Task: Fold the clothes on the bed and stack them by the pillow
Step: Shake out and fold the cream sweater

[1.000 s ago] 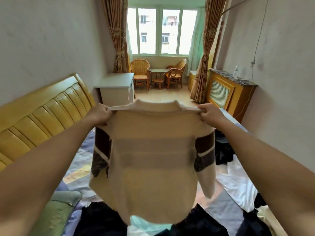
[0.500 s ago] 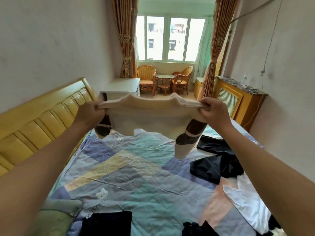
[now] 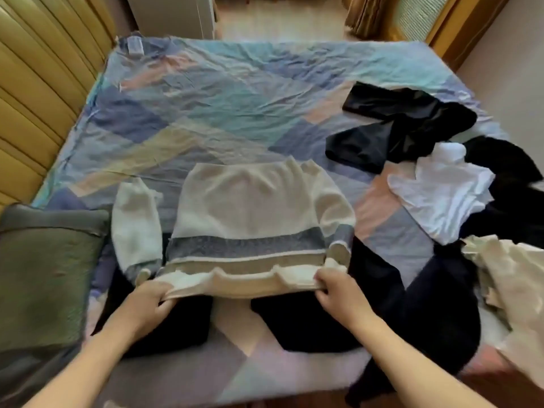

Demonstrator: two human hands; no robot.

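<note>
The cream striped sweater (image 3: 259, 228), which half a second ago hung in the air between the two hands, now lies spread flat on the bed (image 3: 206, 92), hem toward the far side and shoulder edge nearest the person. The left hand (image 3: 150, 298) and right hand (image 3: 335, 290) each keep a closed grip on that near edge, fingers curled round the knit at the two shoulders. One sleeve lies out to the left, the other is tucked against the body on the right. Judging from this, the laying-out step is done and the sleeve folds come next. The sweater's lower part overlaps dark garments (image 3: 323, 322) lying on the near side of the bed, which could drag along when it is folded. The patchwork sheet is wrinkled; a green pillow (image 3: 44, 275) sits just left of the sweater, so the stacking spot is close. To the right lie black clothes (image 3: 406, 125), a white shirt (image 3: 441, 192) and a beige garment (image 3: 512, 278), all unfolded. A yellow wooden headboard (image 3: 35, 83) runs along the left, and a pale floor shows beyond the bed.
</note>
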